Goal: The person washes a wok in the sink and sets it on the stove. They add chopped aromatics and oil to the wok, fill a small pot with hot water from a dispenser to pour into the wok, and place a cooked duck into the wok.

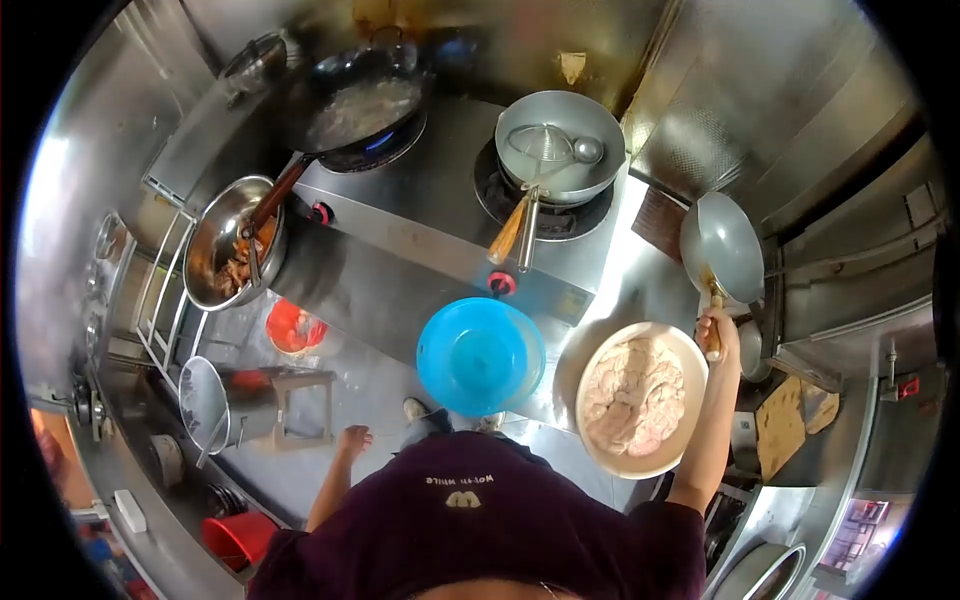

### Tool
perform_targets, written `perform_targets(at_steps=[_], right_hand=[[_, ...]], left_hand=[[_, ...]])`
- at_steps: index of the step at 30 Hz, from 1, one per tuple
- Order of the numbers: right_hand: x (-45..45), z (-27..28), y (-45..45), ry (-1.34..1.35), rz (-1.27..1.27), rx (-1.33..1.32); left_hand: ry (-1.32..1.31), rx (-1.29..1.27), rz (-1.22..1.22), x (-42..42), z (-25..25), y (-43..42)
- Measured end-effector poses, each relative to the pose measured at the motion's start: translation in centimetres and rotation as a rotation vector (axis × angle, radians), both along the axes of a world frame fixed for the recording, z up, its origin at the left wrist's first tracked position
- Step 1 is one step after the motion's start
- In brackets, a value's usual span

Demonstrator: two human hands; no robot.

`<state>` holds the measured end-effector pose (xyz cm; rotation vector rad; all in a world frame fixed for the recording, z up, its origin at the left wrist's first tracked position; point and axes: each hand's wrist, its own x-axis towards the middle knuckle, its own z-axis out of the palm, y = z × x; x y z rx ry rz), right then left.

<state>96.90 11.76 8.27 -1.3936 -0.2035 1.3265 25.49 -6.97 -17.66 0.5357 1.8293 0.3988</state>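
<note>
My right hand (718,330) is closed round the handle of a grey pan (722,248) at the right side of the counter. Just left of that forearm sits a cream bowl (584,400) filled with pale raw meat (635,398). My left hand (354,440) hangs low at the left of my body over the floor, its fingers apart and nothing in it. A blue basin (480,356) stands in front of me, between the two hands.
A wok (362,108) with liquid sits over a blue flame. The right burner bears a grey pan (560,140) with a strainer and ladle. A steel bowl (204,240) holds brown food. Red bucket (240,540) and metal pot (250,408) stand at left.
</note>
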Motion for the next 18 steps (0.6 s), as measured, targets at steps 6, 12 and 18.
perform_targets(at_steps=[6,12,18], right_hand=[[1.3,-2.6,3.2,0.078,0.028,0.025],[1.7,-4.1,4.3,0.044,0.097,-0.027],[1.7,-4.1,4.2,0.043,0.046,-0.057]], left_hand=[[0.046,0.025,-0.115,0.6,-0.8,-4.1],[0.238,0.233,-0.46,0.9,0.3,-6.5],[-0.131,-0.033,0.12,-0.9,-3.3,-5.7]])
